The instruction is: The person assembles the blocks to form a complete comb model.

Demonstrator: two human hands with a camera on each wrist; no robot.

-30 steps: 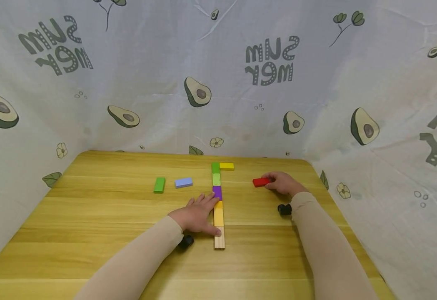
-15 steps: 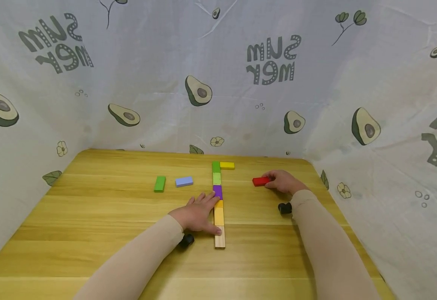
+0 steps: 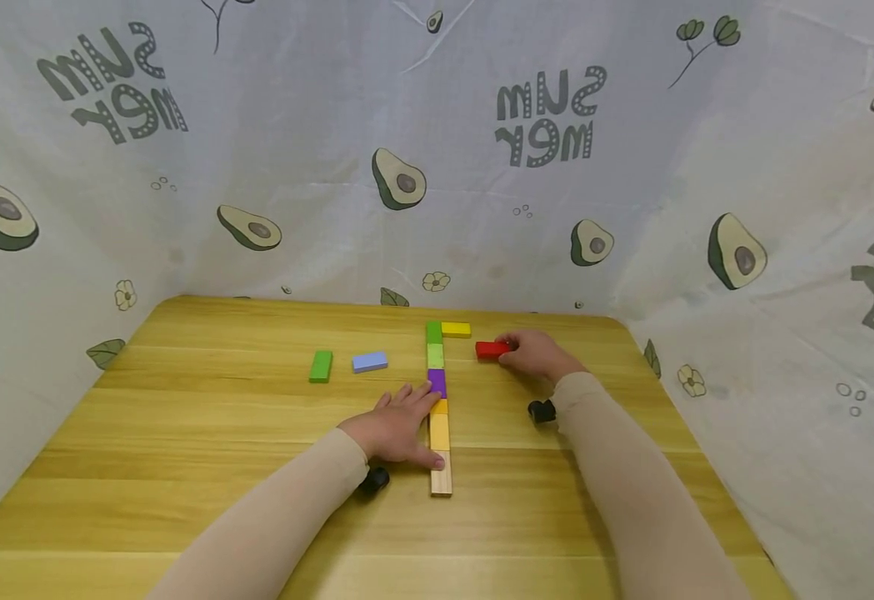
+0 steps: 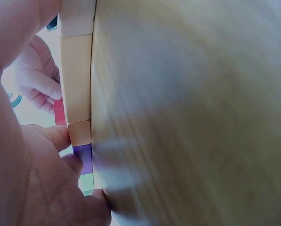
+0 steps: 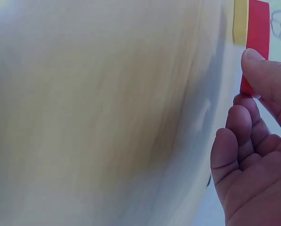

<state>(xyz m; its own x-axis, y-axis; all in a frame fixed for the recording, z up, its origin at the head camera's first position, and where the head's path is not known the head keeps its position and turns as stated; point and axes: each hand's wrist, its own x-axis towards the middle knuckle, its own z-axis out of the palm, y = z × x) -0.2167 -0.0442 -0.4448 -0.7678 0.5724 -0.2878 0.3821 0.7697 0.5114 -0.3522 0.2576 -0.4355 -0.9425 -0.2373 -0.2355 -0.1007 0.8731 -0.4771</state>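
A red block (image 3: 491, 351) is above or on the counter (image 3: 182, 433), to the right of a row of blocks and near its far end; whether it touches the wood beneath cannot be told. The right hand (image 3: 537, 355) pinches it by its right end, the thumb on one side and a finger on the other, with the remaining fingers loosely curled below, as the right wrist view shows. The block's left end sticks out free, pointing toward the row and apart from it.

The row runs straight away from the person. From the far end it goes green block (image 3: 434, 332), light green block (image 3: 435, 357), purple block (image 3: 438, 380), orange block (image 3: 443, 407), pale orange block (image 3: 440, 432) and plain wooden block (image 3: 441, 483), each against the next. A yellow block (image 3: 456, 330) lies crosswise to the right of the far end, beside the green one.

The left hand (image 3: 397, 429) has its fingers spread and gripping nothing, laid along the left side of the row, with fingertips at the purple block and the thumb on the wooden one.

Left of the row lie a blue block (image 3: 370, 362) and, farther left, a second green block (image 3: 321, 367). Beige sleeves (image 3: 264, 508) cover both arms. Behind hangs a pale cloth (image 3: 317, 167) printed with avocados, flowers and reversed lettering.
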